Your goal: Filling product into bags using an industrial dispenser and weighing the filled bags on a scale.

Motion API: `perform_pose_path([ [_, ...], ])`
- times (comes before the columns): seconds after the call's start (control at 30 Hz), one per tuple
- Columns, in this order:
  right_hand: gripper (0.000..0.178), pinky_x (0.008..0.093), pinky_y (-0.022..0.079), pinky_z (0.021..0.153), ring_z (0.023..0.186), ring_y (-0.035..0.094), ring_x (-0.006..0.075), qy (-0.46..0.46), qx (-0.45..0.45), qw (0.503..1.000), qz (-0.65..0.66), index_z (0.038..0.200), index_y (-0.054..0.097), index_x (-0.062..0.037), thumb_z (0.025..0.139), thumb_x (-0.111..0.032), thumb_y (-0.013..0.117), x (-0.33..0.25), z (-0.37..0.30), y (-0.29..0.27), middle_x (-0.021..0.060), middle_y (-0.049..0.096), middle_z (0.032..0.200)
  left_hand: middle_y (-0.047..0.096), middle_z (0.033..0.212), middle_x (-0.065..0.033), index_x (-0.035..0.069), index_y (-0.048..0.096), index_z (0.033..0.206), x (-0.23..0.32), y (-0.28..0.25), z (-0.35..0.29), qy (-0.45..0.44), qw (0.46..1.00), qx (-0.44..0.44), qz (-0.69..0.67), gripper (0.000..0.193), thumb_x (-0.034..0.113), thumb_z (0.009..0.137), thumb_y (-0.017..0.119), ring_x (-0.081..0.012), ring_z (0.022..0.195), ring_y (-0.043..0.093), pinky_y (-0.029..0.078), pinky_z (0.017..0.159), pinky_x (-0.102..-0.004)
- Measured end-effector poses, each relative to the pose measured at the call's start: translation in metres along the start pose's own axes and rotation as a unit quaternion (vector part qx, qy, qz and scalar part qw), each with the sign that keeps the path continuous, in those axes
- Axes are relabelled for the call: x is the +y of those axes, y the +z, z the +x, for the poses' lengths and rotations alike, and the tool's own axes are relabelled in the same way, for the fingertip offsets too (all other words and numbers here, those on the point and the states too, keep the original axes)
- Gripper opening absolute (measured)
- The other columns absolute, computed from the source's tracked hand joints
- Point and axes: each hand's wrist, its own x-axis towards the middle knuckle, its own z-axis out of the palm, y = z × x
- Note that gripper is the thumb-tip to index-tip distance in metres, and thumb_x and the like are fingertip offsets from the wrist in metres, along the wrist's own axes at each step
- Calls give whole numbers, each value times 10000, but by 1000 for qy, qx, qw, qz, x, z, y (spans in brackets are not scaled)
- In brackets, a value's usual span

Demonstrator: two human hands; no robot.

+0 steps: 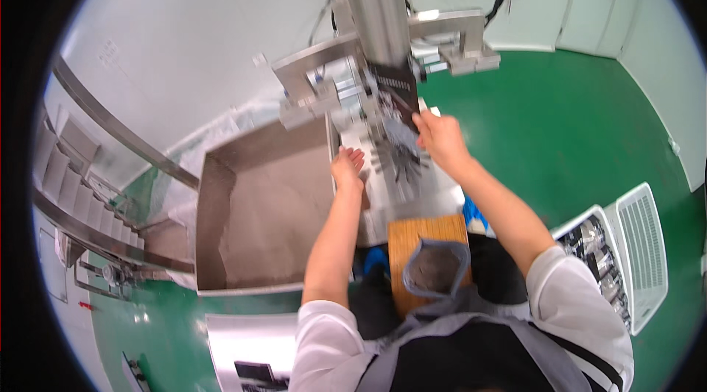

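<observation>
Under the metal machine (379,20), my right hand (442,140) is closed at the edge of a grey-blue pouch (401,134), which is blurred. My left hand (347,167) is held beside the steel bin's right rim, its fingers loosely apart and nothing visible in it. Between the hands, dark finger-like prongs (401,164) spread out below the pouch. An opened grey pouch (436,268) with brownish powder inside sits on a wooden board (412,230) at my lap.
A big steel bin (265,290) of brown-grey powder stands at left. To the right is a white plastic crate (648,259) near several dark packets (600,259). Metal steps (81,193) and a curved rail rise at far left. A white surface (250,333) lies at lower left.
</observation>
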Motion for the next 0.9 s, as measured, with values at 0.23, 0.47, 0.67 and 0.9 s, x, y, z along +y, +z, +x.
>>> perform_pose_path([
  [0.23, 352, 325, 463, 828, 984, 567, 210, -56, -464, 856, 222, 1169, 608, -79, 829, -160, 653, -45, -53, -55, 82, 645, 1003, 494, 592, 9, -2, 631, 896, 106, 5, -274, 149, 923, -156, 320, 146, 128, 898, 564, -64, 509, 437, 364, 493, -221],
  [0.47, 312, 309, 480, 783, 813, 615, 206, -65, -601, 761, 235, 1021, 688, -56, 712, -82, 719, -51, -87, -12, 95, 690, 944, 561, 575, -100, 31, 609, 1015, 71, 19, -395, 278, 693, -202, 634, 361, 259, 762, 728, -279, 504, 580, 441, 488, -365],
  [0.67, 198, 267, 451, 547, 588, 582, 96, -68, -422, 895, 131, 681, 687, -19, 772, -194, 703, -63, -117, -21, 31, 654, 632, 558, 670, -116, 12, 566, 829, 46, 12, -412, 312, 667, -161, 657, 322, 252, 726, 755, -302, 576, 578, 428, 492, -392],
  [0.9, 249, 258, 461, 708, 773, 583, 83, 195, -201, 865, 417, 1096, 640, -31, 869, -113, 580, -24, -145, -54, 31, 679, 897, 543, 1000, -168, 3, 607, 979, 42, -27, -399, 416, 691, -134, 576, 302, 76, 718, 740, -308, 880, 570, 498, 707, -375],
])
